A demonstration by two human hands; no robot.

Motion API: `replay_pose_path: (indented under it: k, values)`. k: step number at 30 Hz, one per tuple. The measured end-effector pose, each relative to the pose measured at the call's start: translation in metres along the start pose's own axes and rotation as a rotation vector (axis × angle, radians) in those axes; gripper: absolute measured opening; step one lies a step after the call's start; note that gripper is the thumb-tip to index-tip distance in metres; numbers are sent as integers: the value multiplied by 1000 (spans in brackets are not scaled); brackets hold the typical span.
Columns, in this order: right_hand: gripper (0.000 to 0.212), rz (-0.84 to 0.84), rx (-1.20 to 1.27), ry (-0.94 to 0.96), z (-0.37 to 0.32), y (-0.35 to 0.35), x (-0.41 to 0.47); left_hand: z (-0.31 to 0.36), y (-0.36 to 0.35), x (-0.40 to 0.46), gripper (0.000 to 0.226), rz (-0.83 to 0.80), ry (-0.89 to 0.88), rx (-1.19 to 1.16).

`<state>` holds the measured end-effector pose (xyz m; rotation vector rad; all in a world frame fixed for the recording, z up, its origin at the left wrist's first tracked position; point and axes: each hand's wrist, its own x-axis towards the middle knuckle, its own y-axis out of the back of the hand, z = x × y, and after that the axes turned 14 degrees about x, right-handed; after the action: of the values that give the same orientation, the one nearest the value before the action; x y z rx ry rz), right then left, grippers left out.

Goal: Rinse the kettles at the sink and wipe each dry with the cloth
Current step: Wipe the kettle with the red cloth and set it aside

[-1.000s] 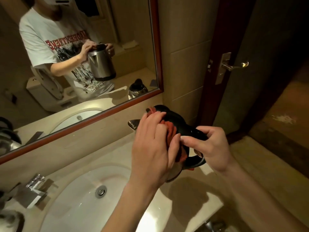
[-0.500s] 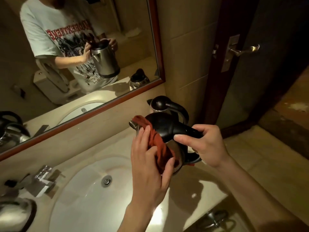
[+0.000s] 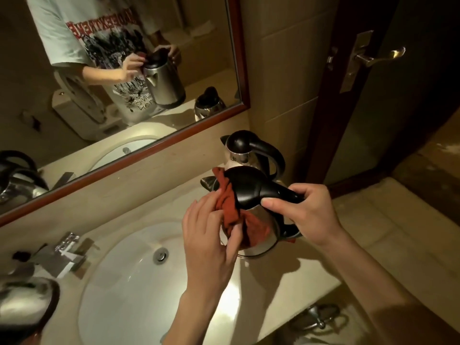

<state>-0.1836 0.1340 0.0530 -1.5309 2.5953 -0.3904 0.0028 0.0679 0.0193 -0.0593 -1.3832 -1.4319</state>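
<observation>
While the right hand [image 3: 308, 215] is gripping the kettle [image 3: 258, 220] by its handle above the worktop [image 3: 293, 275], we are keeping the body accessible. Left-hand fingers [image 3: 211, 220] are pressing the bunched cloth [image 3: 229, 207] against its side for drying.

Dim amber light is washing the wide-angle frame, glare shining on the counter [image 3: 231, 297], shadows pooling under the arms, edges bending and the lower-left corner blurring.

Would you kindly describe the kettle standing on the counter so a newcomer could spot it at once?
Find the white sink, then follow the beige counter right, towards the tiled corner below the mirror. The standing kettle sits there untouched, behind the held kettle, which the hands are wiping with a red cloth.
</observation>
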Motion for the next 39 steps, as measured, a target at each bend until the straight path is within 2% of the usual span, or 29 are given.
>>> replay_pose_path:
  k: [6,11,14,16,18,21,23,26,32,36,39]
  values:
    - [47,44,-64,-19,8,6,2,-7,-5,-33,15,-7,244,-67]
    - [22,58,-147,-26,21,14,0,-6,-18,-64,7,-170,456,-195]
    - [26,124,-228,-81,33,20,-3,-10,-30,-85,32,-348,646,-255]
    - [26,132,-243,-105,39,22,-5,-16,-41,-99,36,-505,708,-238]
    - [25,128,-253,-130,42,24,-8,-21,-51,-113,39,-630,731,-213]
    - [27,147,-266,-165,49,29,-10,-26,-62,-125,62,-792,738,-213]
    - [26,143,-262,-172,50,31,-11,-25,-66,-126,67,-865,712,-235]
    - [24,118,-246,-160,52,30,-12,-24,-66,-122,69,-808,660,-239]
    - [25,139,-211,-113,55,22,-4,-16,-56,-83,111,-571,725,-426]
    - [27,131,-178,-52,59,5,11,-17,-61,-59,121,-464,727,-416]
    - [24,111,-178,-28,64,-9,25,-28,-65,-45,119,-397,762,-406]
